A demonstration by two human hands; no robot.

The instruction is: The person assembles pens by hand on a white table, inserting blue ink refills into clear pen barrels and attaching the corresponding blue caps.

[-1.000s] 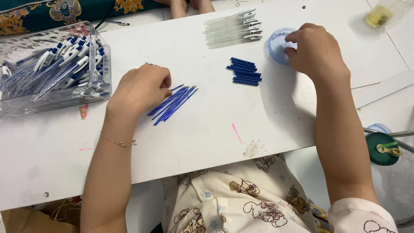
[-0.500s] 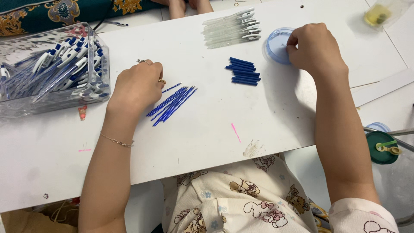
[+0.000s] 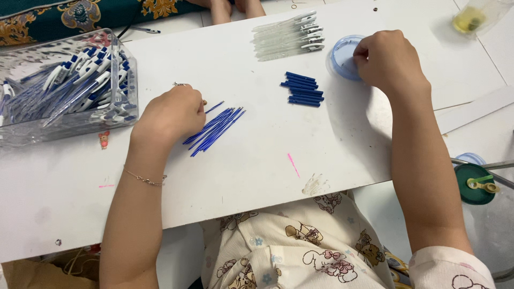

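My left hand (image 3: 168, 115) rests on the white board (image 3: 257, 160), fingers curled around one thin blue refill taken from the loose pile of blue pen refills (image 3: 217, 128) just to its right. My right hand (image 3: 388, 59) is at the far right, fingertips pinched inside a small round blue lid (image 3: 342, 56); what it pinches is hidden. Between the hands lies a stack of short dark blue pen grips (image 3: 302, 89). Behind that sits a row of clear pen barrels (image 3: 289, 36).
A clear plastic box (image 3: 64, 80) full of finished blue and white pens stands at the left. Another person's hands (image 3: 233, 8) show at the top edge. A green-lidded bottle (image 3: 476, 182) is low right, a clear cup (image 3: 474, 16) top right.
My left hand has drawn back to the left from the refill pile, lifting one refill. My right hand shifted slightly over the blue lid.
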